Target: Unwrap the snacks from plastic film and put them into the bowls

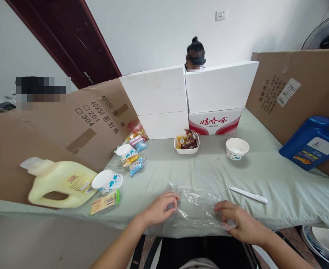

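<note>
Clear plastic film, between left fingers and right fingers, apparently touching both

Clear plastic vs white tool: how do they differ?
Look: the clear plastic is see-through; the white tool is opaque.
Shape: the plastic is wrinkled and spread wide; the tool is straight and slim.
Place: the plastic lies between the left hand and right hand; the tool touches neither.
Shared: both rest on the cloth.
</note>
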Available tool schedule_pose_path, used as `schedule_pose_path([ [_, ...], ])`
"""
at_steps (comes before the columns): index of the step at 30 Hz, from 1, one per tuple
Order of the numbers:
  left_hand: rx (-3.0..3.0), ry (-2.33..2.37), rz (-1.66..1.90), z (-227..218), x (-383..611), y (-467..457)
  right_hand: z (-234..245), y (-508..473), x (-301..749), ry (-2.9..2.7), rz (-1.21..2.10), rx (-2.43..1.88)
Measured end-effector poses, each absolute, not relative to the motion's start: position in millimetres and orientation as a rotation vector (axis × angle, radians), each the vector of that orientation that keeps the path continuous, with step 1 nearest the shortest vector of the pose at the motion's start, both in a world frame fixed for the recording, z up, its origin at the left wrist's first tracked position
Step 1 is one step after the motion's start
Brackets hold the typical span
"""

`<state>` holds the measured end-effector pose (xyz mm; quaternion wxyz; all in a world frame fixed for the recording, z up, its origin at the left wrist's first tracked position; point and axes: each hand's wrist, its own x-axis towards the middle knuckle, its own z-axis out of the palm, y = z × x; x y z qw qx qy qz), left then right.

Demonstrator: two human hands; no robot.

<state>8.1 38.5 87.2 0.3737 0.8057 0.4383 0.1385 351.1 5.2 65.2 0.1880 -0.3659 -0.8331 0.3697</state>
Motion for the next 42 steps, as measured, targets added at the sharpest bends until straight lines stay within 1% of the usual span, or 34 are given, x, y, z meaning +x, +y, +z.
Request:
schedule_pose_path([
  [6,1.763,1.150,0.449,74,9,59,72,30,330,-2.308,1.242,-0.966],
  [9,1.648,1.122,0.526,64,7,64,62,47,318,-2.143,1.329,-1.038],
  [12,1.477,1.137,0.635,51,-1,70,42,60,313,-1.880,1.313,-1.203],
  [16,1.282,1.261,0.725,34,-19,76,22,67,318,-1.618,1.299,-1.295],
  [20,1.253,1.311,0.729,29,-23,82,22,67,323,-1.480,1.282,-1.396],
  [25,1.203,1.365,0.786,29,-12,87,25,65,314,-1.278,1.323,-1.420],
  [31,1.181,1.514,0.865,19,-6,87,15,63,306,-1.407,1.206,-1.626],
  [37,1.208,1.639,0.905,17,-6,83,17,61,313,-1.735,0.869,-1.834],
  [42,1.206,1.689,0.971,27,-6,93,21,61,306,-1.915,0.716,-1.973],
])
